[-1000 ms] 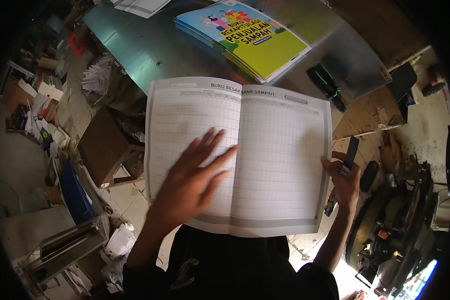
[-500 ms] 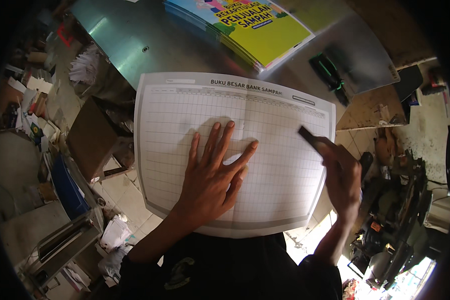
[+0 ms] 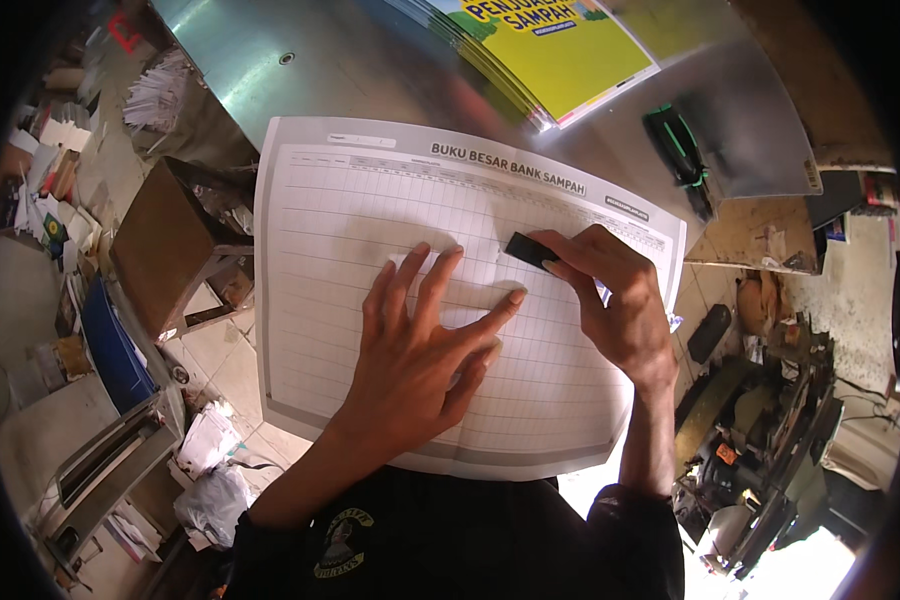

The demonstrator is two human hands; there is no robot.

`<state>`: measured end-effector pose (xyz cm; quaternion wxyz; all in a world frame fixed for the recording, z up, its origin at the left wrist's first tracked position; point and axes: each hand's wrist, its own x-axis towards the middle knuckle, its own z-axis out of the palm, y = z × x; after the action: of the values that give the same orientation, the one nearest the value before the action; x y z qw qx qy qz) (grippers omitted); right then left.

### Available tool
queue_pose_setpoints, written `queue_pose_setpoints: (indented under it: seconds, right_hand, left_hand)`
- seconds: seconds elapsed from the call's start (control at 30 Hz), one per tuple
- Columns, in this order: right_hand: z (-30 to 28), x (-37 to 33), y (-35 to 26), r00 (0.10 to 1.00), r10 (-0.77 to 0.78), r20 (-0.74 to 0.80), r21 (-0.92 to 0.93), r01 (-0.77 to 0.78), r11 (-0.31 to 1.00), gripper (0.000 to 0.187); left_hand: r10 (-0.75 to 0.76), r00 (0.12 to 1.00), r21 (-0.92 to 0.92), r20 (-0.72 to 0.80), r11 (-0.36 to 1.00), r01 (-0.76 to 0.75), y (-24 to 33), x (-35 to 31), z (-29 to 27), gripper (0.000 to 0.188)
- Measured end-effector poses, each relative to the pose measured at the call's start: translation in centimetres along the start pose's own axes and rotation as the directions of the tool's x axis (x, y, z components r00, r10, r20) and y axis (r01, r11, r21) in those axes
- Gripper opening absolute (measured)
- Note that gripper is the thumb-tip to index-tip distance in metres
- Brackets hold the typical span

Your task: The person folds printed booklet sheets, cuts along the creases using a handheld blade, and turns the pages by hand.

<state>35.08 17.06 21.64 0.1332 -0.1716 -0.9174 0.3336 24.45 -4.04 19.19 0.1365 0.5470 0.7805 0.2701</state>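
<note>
A large open booklet (image 3: 350, 230) with pale ruled table pages lies spread at the near edge of a metal table (image 3: 300, 70). My left hand (image 3: 420, 350) lies flat on its middle with fingers spread, pressing the pages down. My right hand (image 3: 610, 300) grips a small black flat tool (image 3: 530, 250) and holds its end against the centre fold, just past my left fingertips.
A stack of yellow and green booklets (image 3: 550, 50) lies at the table's far side. A black and green tool (image 3: 682, 160) rests to the right of it. Left of the table are a brown box (image 3: 160, 240), paper scraps and a blue tray (image 3: 110, 350). Machinery stands at the right.
The booklet has been laid down flat and closer. My right hand moved from the right page edge to the centre fold with the black tool. My left hand shifted toward the middle.
</note>
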Motion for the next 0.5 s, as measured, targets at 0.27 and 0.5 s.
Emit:
queue_pose_setpoints:
  seconds: [0.27,0.5]
  right_hand:
    - [1.2,0.6,-0.8,0.997,0.064,-0.032,-0.026,-0.065,0.998,0.022]
    - [1.7,0.5,-1.4,0.993,0.107,-0.05,0.025,-0.106,0.994,0.023]
  left_hand:
    - [-0.008,0.999,-0.001,0.034,1.0,0.008,-0.8,0.7,-0.7,0.045]
    - [-0.007,1.0,-0.009,0.013,1.0,0.007,-0.8,0.8,-1.0,0.044]
